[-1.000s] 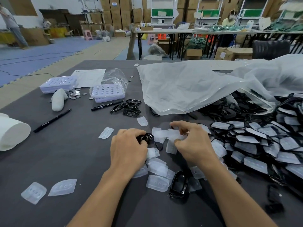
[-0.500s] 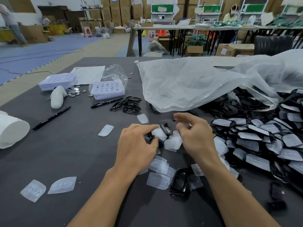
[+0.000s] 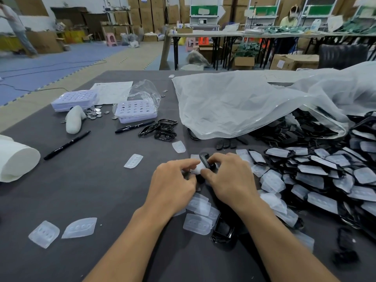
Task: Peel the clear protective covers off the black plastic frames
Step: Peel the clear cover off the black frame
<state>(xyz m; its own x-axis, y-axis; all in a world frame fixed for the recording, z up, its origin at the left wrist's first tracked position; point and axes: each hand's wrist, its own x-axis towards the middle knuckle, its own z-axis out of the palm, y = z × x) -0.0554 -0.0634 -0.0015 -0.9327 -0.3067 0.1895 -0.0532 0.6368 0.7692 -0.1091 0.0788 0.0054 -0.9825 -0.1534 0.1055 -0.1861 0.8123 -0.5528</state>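
Head view, hands half hiding frame, maybe cover, loose covers around

Bright, even, diffuse indoor light; shadows soft, only faint dark patches on the grey desk under the forearms. Glare whitens the plastic bag and the clear cover pinched by the left hand; a thin sheen on the black frame in the grip of the right hand. Centre sharp; wide-angle bowing at the edges, the standing person top left smeared, lower right corner soft.
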